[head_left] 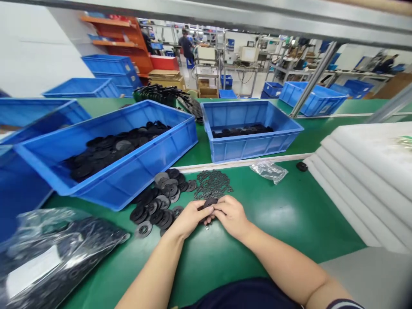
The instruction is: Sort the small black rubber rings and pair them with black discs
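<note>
Both my hands meet over the green table, in front of a patch of small dark rings. My left hand is closed around a black disc, which shows only in part between the hands. The fingertips of my right hand are pinched at the near edge of this disc; whether they hold a small part there is hidden. Just below the fingers lies a small shiny ring. To the left of my left hand, black and grey discs are heaped on the table.
A long blue bin full of black discs stands at left, another blue bin behind the rings. A clear plastic bag lies at right, near stacked white foam sheets. A filled bag lies front left. A metal beam crosses above.
</note>
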The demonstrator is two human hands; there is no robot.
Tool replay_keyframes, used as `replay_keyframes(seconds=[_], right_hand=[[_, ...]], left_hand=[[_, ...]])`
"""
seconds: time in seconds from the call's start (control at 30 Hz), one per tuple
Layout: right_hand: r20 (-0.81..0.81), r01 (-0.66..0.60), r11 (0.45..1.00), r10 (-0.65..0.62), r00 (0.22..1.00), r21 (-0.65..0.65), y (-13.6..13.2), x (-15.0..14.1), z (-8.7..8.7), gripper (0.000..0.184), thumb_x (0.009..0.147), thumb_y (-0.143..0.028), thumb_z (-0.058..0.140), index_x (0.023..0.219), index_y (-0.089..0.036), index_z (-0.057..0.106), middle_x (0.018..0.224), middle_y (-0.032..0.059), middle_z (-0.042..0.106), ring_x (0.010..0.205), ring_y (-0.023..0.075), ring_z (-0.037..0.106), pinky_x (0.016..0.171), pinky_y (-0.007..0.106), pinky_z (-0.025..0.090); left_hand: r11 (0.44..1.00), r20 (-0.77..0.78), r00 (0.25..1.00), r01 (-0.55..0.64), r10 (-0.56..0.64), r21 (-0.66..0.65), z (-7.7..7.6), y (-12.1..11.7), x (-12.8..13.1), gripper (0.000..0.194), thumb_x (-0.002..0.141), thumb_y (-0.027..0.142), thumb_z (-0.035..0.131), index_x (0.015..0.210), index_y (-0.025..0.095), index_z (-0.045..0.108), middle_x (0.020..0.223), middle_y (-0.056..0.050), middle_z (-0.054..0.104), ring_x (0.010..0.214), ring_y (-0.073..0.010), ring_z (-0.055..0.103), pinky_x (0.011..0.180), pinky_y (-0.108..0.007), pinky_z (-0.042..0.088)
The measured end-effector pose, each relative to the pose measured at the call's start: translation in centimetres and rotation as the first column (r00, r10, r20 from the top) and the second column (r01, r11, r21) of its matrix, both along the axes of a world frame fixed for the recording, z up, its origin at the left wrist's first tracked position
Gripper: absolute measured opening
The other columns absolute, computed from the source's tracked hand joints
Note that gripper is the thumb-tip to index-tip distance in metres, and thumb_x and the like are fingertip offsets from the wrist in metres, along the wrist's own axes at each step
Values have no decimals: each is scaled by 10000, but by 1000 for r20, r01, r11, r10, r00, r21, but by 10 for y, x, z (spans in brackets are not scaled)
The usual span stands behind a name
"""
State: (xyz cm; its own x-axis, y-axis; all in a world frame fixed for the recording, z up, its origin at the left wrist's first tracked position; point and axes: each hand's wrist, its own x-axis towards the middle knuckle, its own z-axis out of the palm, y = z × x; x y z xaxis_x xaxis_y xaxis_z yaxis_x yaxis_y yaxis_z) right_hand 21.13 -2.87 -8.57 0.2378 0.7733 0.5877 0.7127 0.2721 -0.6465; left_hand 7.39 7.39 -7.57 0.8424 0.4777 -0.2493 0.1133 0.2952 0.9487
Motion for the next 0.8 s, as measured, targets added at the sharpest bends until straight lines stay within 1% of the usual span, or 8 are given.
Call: replay_keyframes(seconds=[0.13, 0.23, 0.33, 0.5, 0.57, 0.67, 0.73, 0.8], right_hand=[[-58, -17, 998, 14, 998, -59, -1, -1, 3, 139, 872, -236, 602, 878, -221, 740, 791, 39, 610, 737, 149, 588, 692, 285, 509], [-148, -56, 995, 44, 988, -83, -1, -1, 6, 137, 870, -238, 608, 921, -218, 733, 808, 38, 619, 740, 144, 596, 686, 278, 512], [-195, -27, 995, 9, 981, -93, -1, 5, 7, 138, 860, -259, 619, 940, -208, 719, 814, 40, 629, 695, 136, 590, 642, 270, 509], [-88, 115, 978, -132, 987, -177, -2, 32, -5, 139, 861, -270, 607, 917, -184, 701, 779, 38, 620, 656, 137, 570, 652, 275, 495], [-35, 124, 964, -135, 990, -234, -3, 41, -12, 127, 852, -260, 618, 908, -178, 698, 760, 36, 615, 658, 141, 576, 670, 274, 493], [11, 87, 941, -89, 996, -328, -3, 46, -18, 118, 840, -245, 633, 916, -175, 690, 794, 43, 622, 688, 149, 594, 686, 273, 495], [36, 68, 927, -59, 998, -369, -2, 42, -20, 117, 838, -243, 634, 920, -177, 685, 823, 50, 623, 714, 157, 600, 685, 278, 496], [52, 62, 929, -46, 998, -364, -2, 37, -18, 123, 844, -247, 625, 929, -179, 682, 828, 57, 619, 739, 167, 600, 693, 288, 499]], left_hand=[[996, 36, 999, -11, 15, -93, 0, 0, 0, 320, 738, 416, 721, 731, 107, 636, 632, -25, 591, 530, -89, 498, 515, -220, 390], [994, 23, 999, -38, 40, -105, 2, 1, 0, 321, 742, 418, 716, 730, 108, 636, 619, -21, 590, 518, -89, 499, 510, -222, 394], [990, 7, 994, -107, 108, -97, 2, 5, -1, 309, 738, 407, 719, 740, 113, 626, 610, -17, 595, 505, -89, 498, 505, -222, 391], [954, 69, 953, -289, 294, -74, 3, 17, -8, 293, 753, 396, 705, 754, 118, 612, 596, -10, 580, 504, -92, 498, 502, -225, 379], [929, 99, 924, -365, 370, -61, 4, 23, -11, 292, 759, 396, 702, 759, 119, 610, 604, -12, 575, 520, -98, 502, 509, -231, 385], [877, 154, 865, -478, 478, -43, 4, 30, -16, 287, 764, 393, 704, 763, 126, 598, 612, -9, 568, 540, -103, 506, 521, -238, 393], [870, 192, 851, -492, 490, -38, 4, 33, -19, 287, 778, 397, 694, 758, 131, 589, 621, -10, 572, 548, -104, 511, 536, -243, 398], [895, 205, 873, -444, 442, -40, 4, 31, -19, 307, 795, 419, 672, 747, 128, 586, 627, -19, 580, 551, -108, 517, 551, -252, 403]])
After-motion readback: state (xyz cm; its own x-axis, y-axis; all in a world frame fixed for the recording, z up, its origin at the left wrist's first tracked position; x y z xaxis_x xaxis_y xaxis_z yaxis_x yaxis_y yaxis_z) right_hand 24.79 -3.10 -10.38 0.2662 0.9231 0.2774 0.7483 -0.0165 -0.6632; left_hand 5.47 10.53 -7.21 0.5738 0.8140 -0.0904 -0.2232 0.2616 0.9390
